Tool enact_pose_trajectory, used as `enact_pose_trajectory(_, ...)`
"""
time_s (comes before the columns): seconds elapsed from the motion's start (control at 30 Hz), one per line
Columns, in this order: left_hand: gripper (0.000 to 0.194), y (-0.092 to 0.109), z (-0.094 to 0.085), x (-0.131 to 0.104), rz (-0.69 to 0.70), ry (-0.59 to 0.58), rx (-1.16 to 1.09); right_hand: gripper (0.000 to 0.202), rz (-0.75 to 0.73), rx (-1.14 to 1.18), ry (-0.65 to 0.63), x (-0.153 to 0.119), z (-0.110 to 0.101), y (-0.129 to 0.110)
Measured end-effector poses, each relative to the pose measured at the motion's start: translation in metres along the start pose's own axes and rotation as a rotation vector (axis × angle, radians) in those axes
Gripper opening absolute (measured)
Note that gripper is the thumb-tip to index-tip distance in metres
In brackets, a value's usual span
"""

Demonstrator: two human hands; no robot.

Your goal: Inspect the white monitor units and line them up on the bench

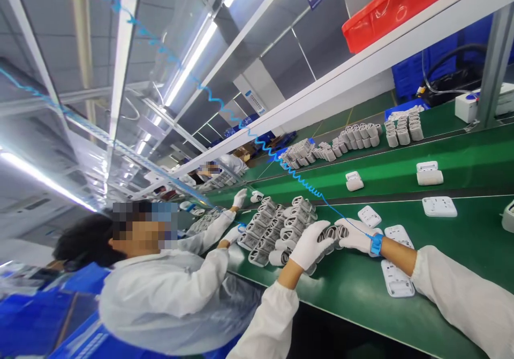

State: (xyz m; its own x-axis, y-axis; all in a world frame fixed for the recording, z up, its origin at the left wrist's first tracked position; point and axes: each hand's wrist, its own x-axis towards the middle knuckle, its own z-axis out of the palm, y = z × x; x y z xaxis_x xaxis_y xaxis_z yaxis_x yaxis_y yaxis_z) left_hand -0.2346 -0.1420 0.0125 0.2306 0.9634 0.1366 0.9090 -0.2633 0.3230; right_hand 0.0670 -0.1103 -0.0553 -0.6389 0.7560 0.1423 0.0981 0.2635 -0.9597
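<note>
Between my two white-gloved hands is a short row of light grey plastic housings (331, 233) with rounded openings. My left hand (311, 245) curls around the row's left end, and my right hand (356, 237) closes on its right end. A blue wrist strap (376, 244) with a coiled cord circles my right wrist. Stacked grey housings (265, 229) stand in several rows just left of my left hand. Flat white plastic covers lie close to my right hand: one cover (369, 216) behind it and another cover (397, 279) below my wrist.
A co-worker (160, 284) in a white coat works at the left, gloved hands by the stacks. Behind the green bench runs a green belt (389, 174) carrying white parts. More housings (361, 136) line its far side. A red bin (401, 14) sits on the overhead shelf.
</note>
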Motion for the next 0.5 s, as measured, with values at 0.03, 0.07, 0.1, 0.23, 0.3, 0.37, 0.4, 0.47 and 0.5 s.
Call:
enact_pose_trajectory(0.03, 0.046, -0.009, 0.001, -0.005, -0.014, 0.053, 0.021, 0.031, -0.002, -0.015, -0.011, 0.006, 0.001, -0.001)
enact_pose_trajectory(0.07, 0.042, -0.019, 0.002, -0.010, -0.028, 0.094, 0.041, 0.029, -0.007, -0.031, -0.017, 0.014, 0.002, -0.003)
enact_pose_trajectory(0.1, 0.039, -0.028, 0.004, -0.014, -0.038, 0.124, 0.056, 0.027, -0.013, -0.046, -0.022, 0.023, 0.004, -0.005)
enact_pose_trajectory(0.23, 0.033, -0.050, 0.006, -0.027, -0.041, 0.205, 0.054, 0.039, -0.042, -0.096, -0.045, 0.061, 0.014, -0.011)
enact_pose_trajectory(0.3, 0.032, -0.051, 0.004, -0.030, -0.032, 0.241, 0.056, 0.044, -0.055, -0.126, -0.068, 0.072, 0.016, -0.012)
enact_pose_trajectory(0.37, 0.032, -0.051, -0.004, -0.031, -0.022, 0.317, 0.089, 0.045, -0.064, -0.172, -0.083, 0.075, 0.017, -0.011)
enact_pose_trajectory(0.4, 0.032, -0.052, -0.010, -0.030, -0.025, 0.375, 0.119, 0.046, -0.066, -0.196, -0.086, 0.075, 0.017, -0.010)
enact_pose_trajectory(0.47, 0.038, -0.060, -0.024, -0.024, -0.083, 0.502, 0.194, 0.049, -0.064, -0.230, -0.076, 0.072, 0.016, -0.008)
enact_pose_trajectory(0.5, 0.046, -0.067, -0.032, -0.020, -0.145, 0.551, 0.225, 0.052, -0.062, -0.237, -0.066, 0.071, 0.016, -0.007)
